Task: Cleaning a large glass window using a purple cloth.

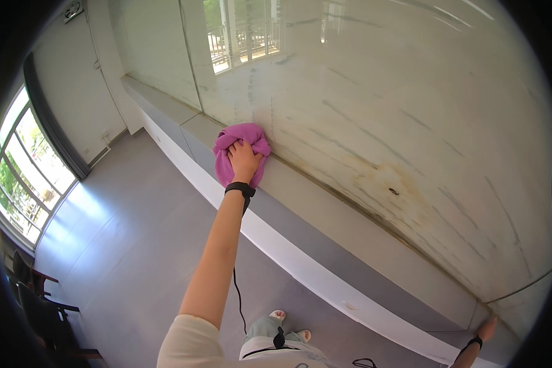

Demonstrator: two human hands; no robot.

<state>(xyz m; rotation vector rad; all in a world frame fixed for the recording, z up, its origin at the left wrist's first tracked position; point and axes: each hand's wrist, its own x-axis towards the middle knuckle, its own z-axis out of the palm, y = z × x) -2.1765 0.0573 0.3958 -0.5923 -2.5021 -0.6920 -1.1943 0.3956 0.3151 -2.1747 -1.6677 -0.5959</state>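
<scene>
My left hand (244,160) presses down on a bunched pink-purple cloth (224,158), its fingers spread over the folds. The cloth lies on the top of a long grey ledge (303,181) and touches the foot of a glossy wall panel (372,92). Dark streaks mark the panel, and a brownish stain surrounds a small dark spot on it. At the lower right, my right hand (487,329) rests on the far end of the same ledge, with no object visible in it; its fingers are hard to make out. A black band circles each wrist.
Below the ledge runs a white wall face (276,244) down to the grey floor (133,230). Dark chairs (46,317) stand at the lower left, near a large window (32,165) with a dark curtain (57,129). A black cord (238,294) hangs beside my body.
</scene>
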